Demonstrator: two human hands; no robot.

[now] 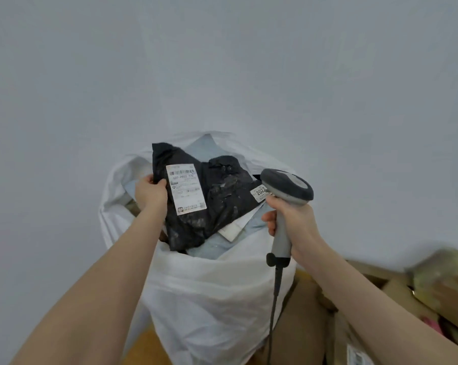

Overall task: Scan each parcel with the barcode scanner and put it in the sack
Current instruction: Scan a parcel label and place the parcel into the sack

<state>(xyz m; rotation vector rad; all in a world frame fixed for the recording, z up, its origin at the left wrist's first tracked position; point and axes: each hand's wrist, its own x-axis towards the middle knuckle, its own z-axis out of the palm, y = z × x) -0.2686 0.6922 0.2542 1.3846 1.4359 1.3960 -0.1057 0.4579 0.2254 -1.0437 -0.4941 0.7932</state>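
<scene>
A black plastic parcel (196, 204) with a white shipping label facing up lies across the mouth of the white sack (217, 291). My left hand (151, 193) grips the parcel's left edge. Held by its handle in my right hand (291, 219), a grey barcode scanner (288, 191) has its head just right of the parcel, and its black cable hangs down. Another black parcel (230, 175), a white one (233, 229) and pale blue ones lie in the sack underneath.
Brown cardboard boxes (309, 312) stand right of the sack. More parcels, among them a yellowish one (438, 283), are piled at the lower right. A plain pale wall (222, 61) fills the background. A wooden floor shows below the sack.
</scene>
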